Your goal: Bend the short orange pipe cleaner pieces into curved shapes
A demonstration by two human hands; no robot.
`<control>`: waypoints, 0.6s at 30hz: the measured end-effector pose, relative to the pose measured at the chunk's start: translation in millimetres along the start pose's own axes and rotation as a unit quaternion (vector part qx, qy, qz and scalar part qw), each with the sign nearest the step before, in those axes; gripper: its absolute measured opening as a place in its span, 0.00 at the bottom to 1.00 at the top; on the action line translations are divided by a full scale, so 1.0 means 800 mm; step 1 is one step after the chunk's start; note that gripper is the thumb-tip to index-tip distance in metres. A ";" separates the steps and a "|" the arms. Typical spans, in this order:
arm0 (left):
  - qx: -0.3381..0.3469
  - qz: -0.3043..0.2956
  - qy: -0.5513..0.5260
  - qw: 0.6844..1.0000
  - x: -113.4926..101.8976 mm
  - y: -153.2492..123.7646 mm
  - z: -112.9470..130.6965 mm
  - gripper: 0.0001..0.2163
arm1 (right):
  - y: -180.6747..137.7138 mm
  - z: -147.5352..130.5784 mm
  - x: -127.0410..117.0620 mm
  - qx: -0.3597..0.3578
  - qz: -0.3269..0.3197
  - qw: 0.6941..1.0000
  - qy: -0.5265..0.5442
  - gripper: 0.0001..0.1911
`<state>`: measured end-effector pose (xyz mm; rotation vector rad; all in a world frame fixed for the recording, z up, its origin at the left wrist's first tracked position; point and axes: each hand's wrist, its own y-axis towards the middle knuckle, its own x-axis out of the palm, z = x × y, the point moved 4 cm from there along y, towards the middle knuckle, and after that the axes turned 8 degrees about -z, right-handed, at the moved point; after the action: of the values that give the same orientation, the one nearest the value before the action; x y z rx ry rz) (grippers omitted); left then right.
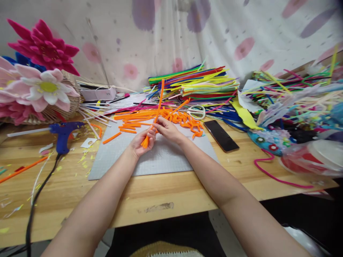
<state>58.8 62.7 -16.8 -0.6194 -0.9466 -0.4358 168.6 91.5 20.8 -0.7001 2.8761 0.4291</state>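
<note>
Over the grey cutting mat [160,160], both my hands are close together on orange pipe cleaners [160,96]. My left hand [144,142] is closed around them, and their lower ends fan out below its fingers. The fingers of my right hand [167,129] pinch the orange stem just above, where one long piece sticks up. How the pieces join is hidden by my fingers. Behind my hands lies a pile of bent orange pipe cleaners [184,119]. Short straight orange pieces [128,127] lie on the mat to the left.
White-handled scissors [197,112] and a phone [221,136] lie to the right. Bundles of coloured pipe cleaners [198,84] line the back. A blue glue gun [63,135] with a black cord and felt flowers [44,85] are at left. A plastic-wrapped tub [316,157] stands at right.
</note>
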 end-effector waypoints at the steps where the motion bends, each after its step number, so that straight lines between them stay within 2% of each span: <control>1: -0.002 -0.001 0.001 1.000 0.001 -0.001 0.000 0.08 | 0.001 -0.002 -0.001 -0.005 -0.001 1.000 -0.012 0.08; 5: -0.007 0.016 0.051 0.999 0.002 -0.003 0.002 0.07 | 0.002 -0.008 -0.007 -0.024 -0.033 0.998 -0.038 0.07; 8: 0.026 0.038 0.144 0.989 0.002 0.001 0.007 0.04 | 0.002 -0.003 -0.010 -0.026 -0.047 0.995 -0.084 0.07; 10: 0.066 0.054 0.252 0.964 0.002 0.003 0.012 0.02 | 0.002 0.005 -0.010 -0.011 -0.037 0.991 -0.125 0.06; 11: 0.091 0.067 0.320 0.941 0.002 0.004 0.016 0.02 | 0.003 0.009 -0.009 0.002 -0.026 0.989 -0.145 0.05; 12: 0.122 0.086 0.395 0.906 0.003 0.003 0.019 0.03 | 0.003 0.013 -0.007 0.018 -0.010 0.986 -0.164 0.05; 13: 0.159 0.114 0.473 0.859 0.004 0.001 0.023 0.03 | 0.004 0.017 -0.006 0.033 0.009 0.983 -0.179 0.05; 16: 0.266 0.214 0.667 0.662 0.014 -0.009 0.028 0.05 | 0.004 0.023 -0.004 0.062 0.079 0.975 -0.196 0.07; 17: 0.283 0.237 0.703 0.607 0.018 -0.011 0.027 0.05 | 0.004 0.023 -0.004 0.067 0.099 0.973 -0.195 0.08; 18: 0.291 0.253 0.725 0.570 0.020 -0.012 0.025 0.05 | 0.003 0.023 -0.005 0.071 0.112 0.972 -0.194 0.08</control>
<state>49.1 67.3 8.1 0.2231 0.7304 0.0194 172.4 101.3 4.9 -0.2343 2.5827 0.3376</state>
